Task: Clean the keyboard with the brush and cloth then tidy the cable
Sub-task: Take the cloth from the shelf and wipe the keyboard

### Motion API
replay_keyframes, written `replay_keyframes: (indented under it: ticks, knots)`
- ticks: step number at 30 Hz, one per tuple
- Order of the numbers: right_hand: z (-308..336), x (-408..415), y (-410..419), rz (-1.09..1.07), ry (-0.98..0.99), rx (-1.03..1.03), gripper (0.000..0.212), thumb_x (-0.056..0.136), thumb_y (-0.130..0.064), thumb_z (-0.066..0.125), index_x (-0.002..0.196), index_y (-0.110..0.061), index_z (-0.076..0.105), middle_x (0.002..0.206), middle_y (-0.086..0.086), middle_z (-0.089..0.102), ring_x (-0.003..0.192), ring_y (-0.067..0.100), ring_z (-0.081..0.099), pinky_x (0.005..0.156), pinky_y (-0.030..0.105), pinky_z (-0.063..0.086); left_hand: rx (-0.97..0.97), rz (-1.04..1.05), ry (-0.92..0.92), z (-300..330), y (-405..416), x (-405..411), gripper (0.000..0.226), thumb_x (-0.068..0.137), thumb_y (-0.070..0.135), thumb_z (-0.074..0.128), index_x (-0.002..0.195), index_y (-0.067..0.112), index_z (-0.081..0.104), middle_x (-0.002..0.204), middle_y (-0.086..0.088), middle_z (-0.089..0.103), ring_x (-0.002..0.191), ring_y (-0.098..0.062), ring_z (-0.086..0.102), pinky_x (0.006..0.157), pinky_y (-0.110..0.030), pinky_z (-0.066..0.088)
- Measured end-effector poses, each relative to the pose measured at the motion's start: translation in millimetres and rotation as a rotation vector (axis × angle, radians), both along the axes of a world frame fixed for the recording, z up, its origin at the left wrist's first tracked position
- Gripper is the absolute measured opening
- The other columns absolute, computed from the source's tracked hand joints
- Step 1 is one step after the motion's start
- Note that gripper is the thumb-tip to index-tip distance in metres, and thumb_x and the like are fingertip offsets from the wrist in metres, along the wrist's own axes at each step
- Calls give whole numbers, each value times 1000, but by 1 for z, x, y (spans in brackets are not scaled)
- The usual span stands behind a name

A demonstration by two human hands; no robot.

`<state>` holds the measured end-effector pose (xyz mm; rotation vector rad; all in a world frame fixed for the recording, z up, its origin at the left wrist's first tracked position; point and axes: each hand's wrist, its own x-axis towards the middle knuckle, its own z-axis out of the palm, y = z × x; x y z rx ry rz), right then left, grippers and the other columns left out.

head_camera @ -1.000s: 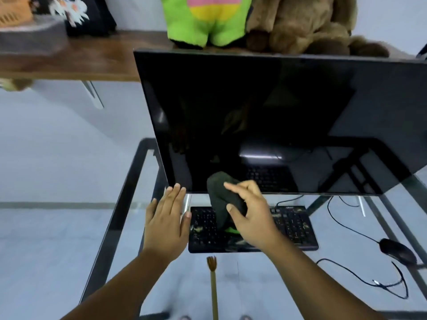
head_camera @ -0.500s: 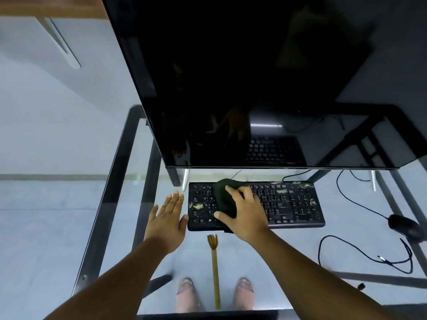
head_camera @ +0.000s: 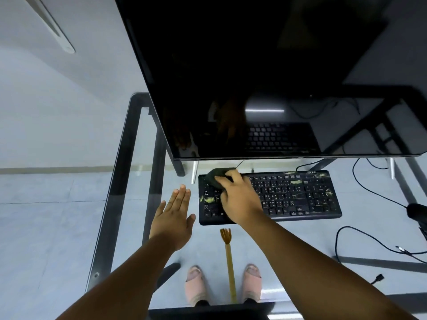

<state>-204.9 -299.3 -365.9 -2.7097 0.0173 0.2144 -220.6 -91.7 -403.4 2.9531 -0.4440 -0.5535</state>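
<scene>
Your glass bench [head_camera: 129,227] carries a dark monitor [head_camera: 265,77] at the back, with the black keyboard [head_camera: 300,199] just in front of it. Your right hand [head_camera: 240,199] presses the dark cloth [head_camera: 216,176] on the keyboard's back-left corner; your left hand [head_camera: 173,220] lies flat, fingers spread, just left of it. The brush [head_camera: 228,262] lies toward the front edge, the loose cable [head_camera: 369,241] toward the right edge.

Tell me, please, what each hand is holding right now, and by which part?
The right hand presses the dark cloth, bunched under its fingers, onto the keyboard. The left hand holds nothing.
</scene>
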Motion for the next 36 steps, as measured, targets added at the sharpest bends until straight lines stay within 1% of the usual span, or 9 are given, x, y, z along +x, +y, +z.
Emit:
replay_keyframes:
  ticks: [4,10,12,17,22,25,29,33,36]
  knots:
    - [-2,1,-11,-242,2,1,46,94,-20,46,139,-28,51,141,-3,37,115,28,41,83,43,57,-6,-13,5,2,1,0,65,100,49,13,152,25,-19,157,7,-27,146,-13,-21,118,-35,-5]
    - [2,16,25,54,-2,3,49,93,-18,48,139,-37,49,140,-9,36,119,23,37,86,38,54,-40,-30,5,2,7,3,66,101,50,17,152,26,-17,157,10,-26,146,-11,-19,117,-33,-4]
    - [2,11,20,37,-21,-9,47,93,-19,48,137,-36,52,138,-9,38,118,21,38,82,38,55,-57,-38,-2,1,9,4,67,101,51,19,153,27,-15,157,10,-24,146,-11,-18,116,-32,-3]
    - [0,8,8,-212,-26,-30,44,93,-20,49,135,-34,56,137,-4,40,117,23,39,74,38,57,-61,-35,-9,-2,12,4,67,100,50,20,153,27,-13,158,11,-23,146,-10,-18,116,-32,-3]
    - [6,19,34,34,-18,-46,50,91,-16,51,137,-36,51,138,-5,38,119,23,37,84,40,53,-68,-37,0,-2,11,4,67,100,51,20,153,28,-14,157,11,-24,144,-8,-20,116,-32,-4]
    - [4,13,28,0,-26,-61,48,90,-16,51,134,-36,53,136,-6,41,118,23,39,80,40,55,-86,-44,5,-2,15,6,68,100,54,21,153,29,-12,157,13,-23,144,-7,-19,115,-31,-3]
    - [0,-3,9,-223,-49,-30,47,91,-15,51,135,-32,55,138,-2,41,117,25,38,75,40,57,-98,-41,17,3,16,14,72,97,56,31,155,29,-2,162,11,-9,150,-14,0,118,-39,14]
    - [2,-9,16,-104,-36,-33,52,91,-13,51,138,-35,52,139,-3,38,116,24,39,82,40,56,-149,-55,-29,15,13,37,81,91,47,52,154,30,5,159,6,22,139,-21,31,109,-43,36]
    - [4,-20,9,83,-11,-45,54,90,-12,51,137,-38,52,137,-5,39,115,22,40,81,37,56,-119,-102,-15,19,11,52,85,91,44,56,153,39,-2,161,7,16,139,-24,30,108,-43,39]
